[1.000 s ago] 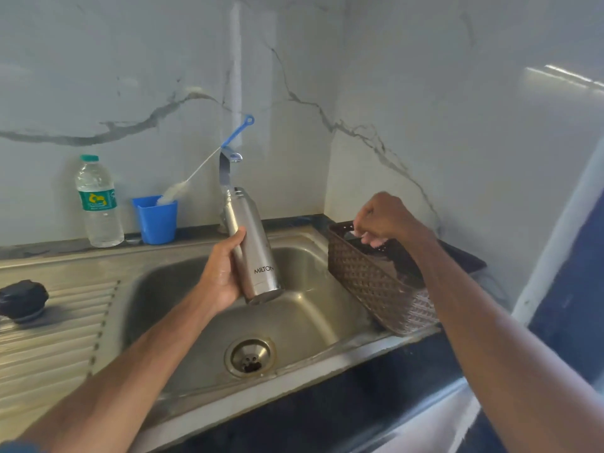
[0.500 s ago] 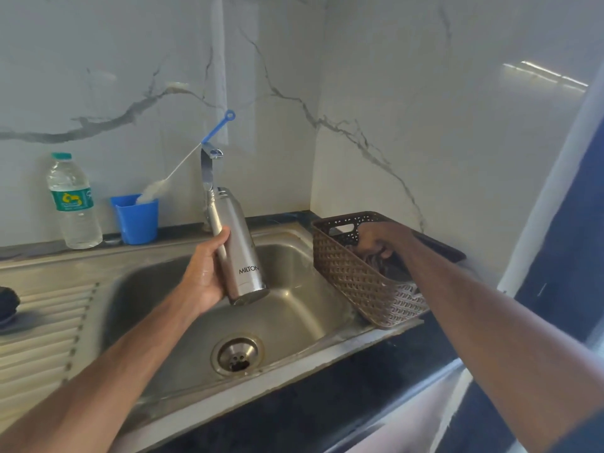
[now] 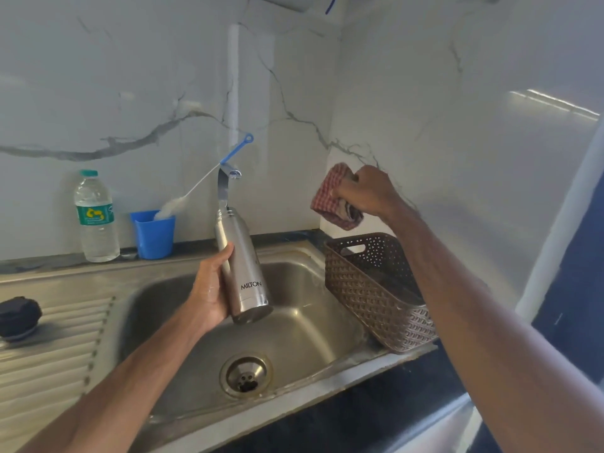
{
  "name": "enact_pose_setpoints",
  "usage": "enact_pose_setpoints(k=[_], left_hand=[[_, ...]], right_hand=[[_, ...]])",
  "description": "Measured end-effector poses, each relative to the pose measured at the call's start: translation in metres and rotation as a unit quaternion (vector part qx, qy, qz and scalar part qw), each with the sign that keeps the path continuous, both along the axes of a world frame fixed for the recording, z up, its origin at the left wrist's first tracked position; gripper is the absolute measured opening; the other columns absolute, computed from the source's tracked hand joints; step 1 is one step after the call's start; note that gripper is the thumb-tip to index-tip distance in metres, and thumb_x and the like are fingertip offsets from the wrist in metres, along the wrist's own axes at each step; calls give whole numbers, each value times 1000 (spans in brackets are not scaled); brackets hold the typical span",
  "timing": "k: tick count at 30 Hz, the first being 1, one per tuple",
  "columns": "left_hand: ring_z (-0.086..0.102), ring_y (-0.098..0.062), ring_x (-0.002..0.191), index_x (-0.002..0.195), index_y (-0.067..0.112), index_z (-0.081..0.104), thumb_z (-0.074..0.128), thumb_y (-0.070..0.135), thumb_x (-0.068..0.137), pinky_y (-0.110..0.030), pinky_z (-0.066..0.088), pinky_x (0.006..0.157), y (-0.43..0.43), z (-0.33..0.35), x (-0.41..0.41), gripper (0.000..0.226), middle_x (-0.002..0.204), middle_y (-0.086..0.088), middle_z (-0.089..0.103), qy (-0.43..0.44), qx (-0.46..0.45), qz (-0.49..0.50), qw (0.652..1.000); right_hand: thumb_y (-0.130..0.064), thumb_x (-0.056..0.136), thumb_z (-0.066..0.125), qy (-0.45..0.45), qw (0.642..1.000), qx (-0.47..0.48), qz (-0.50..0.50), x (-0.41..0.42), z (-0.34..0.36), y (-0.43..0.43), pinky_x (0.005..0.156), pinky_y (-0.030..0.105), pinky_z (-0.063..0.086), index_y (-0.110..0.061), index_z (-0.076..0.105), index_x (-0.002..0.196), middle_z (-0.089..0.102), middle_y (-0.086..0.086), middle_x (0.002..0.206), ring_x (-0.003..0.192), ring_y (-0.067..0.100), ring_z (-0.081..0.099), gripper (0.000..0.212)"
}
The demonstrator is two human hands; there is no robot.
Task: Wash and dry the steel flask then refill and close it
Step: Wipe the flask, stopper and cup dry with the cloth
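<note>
The steel flask point(image 3: 243, 273) hangs tilted over the sink point(image 3: 304, 325) near the worktop's back edge, mouth up just under the tap point(image 3: 226, 183), your left grip point(image 3: 210, 289) curled round its lower body. Your right grip point(image 3: 367, 191) is clenched on a checked cloth point(image 3: 331, 199) above the basket point(image 3: 369, 289) at the worktop's right end, apart from the flask. This looks like the start of drying, so next bring the cloth across onto the flask's wall.
</note>
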State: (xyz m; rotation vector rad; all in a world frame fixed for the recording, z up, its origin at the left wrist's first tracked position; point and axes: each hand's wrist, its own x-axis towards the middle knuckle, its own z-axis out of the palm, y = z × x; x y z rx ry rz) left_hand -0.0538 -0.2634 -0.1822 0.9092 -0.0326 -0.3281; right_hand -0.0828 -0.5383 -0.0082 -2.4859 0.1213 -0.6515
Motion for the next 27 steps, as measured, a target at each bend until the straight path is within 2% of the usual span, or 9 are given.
enact_pose_setpoints(k=[4, 10, 13, 15, 19, 22, 24, 25, 27], left_hand=[[70, -36, 97, 126, 8, 64, 64, 46, 95, -52, 54, 97, 2, 7, -7, 49, 104, -19, 74, -2, 11, 13, 1000], [72, -29, 84, 129, 13, 65, 67, 43, 93, -45, 59, 81, 25, 19, -4, 47, 95, -11, 74, -41, 73, 34, 996], [71, -30, 81, 127, 10, 64, 66, 42, 94, -42, 60, 74, 45, 16, -3, 46, 94, -14, 74, -68, 119, 34, 990], [71, -31, 81, 127, 6, 64, 66, 42, 94, -40, 60, 70, 54, 10, -6, 49, 98, -19, 73, -56, 152, 14, 987], [66, -35, 96, 131, 1, 64, 63, 46, 96, -43, 57, 81, 55, 0, -14, 57, 113, -26, 71, -31, 159, 5, 987], [68, -36, 97, 125, 2, 68, 60, 54, 96, -42, 58, 80, 55, -5, -14, 60, 113, -29, 72, -23, 146, 35, 988], [70, -34, 90, 122, 1, 70, 58, 56, 97, -39, 59, 76, 55, -6, -13, 62, 109, -28, 72, -14, 141, 40, 989], [70, -34, 89, 122, 0, 71, 58, 57, 97, -39, 59, 76, 57, -7, -12, 64, 111, -29, 72, -13, 142, 45, 989], [69, -35, 94, 124, -1, 70, 59, 58, 96, -41, 58, 81, 59, -10, -11, 67, 118, -30, 72, -11, 150, 57, 987]], right_hand=[[-30, 97, 64, 5, 985, 131, 115, -3, -14, 47, 79, 36, 66, -20, 57, 92, 72, 4, 99, 89, 18, 74, 14], [-21, 87, 75, 28, 956, 275, 99, 33, -72, 89, 79, 40, 65, -7, 59, 118, 72, 8, 106, 93, 22, 73, 38], [-4, 87, 77, 47, 896, 427, 113, 47, -97, 103, 58, 28, 61, -5, 67, 111, 74, 7, 92, 73, 15, 76, 25], [0, 84, 79, 66, 869, 478, 108, 56, -111, 113, 64, 36, 64, -9, 69, 97, 77, 9, 89, 75, 20, 76, 18], [-9, 84, 78, 94, 829, 536, 128, 63, -133, 132, 77, 44, 64, -2, 72, 110, 79, 15, 96, 89, 32, 77, 27], [-9, 88, 67, 100, 810, 554, 163, 58, -142, 145, 85, 51, 61, 2, 72, 106, 78, 19, 98, 90, 35, 74, 22], [-3, 92, 65, 68, 828, 528, 175, 55, -144, 149, 86, 47, 59, -3, 66, 93, 76, 14, 91, 86, 29, 72, 2], [-3, 94, 65, 41, 853, 490, 173, 53, -143, 151, 82, 39, 58, -7, 63, 89, 75, 6, 88, 82, 21, 72, 7], [-8, 98, 65, -10, 893, 415, 176, 47, -140, 153, 66, 19, 56, -15, 65, 101, 73, -6, 90, 76, 4, 70, 8]])
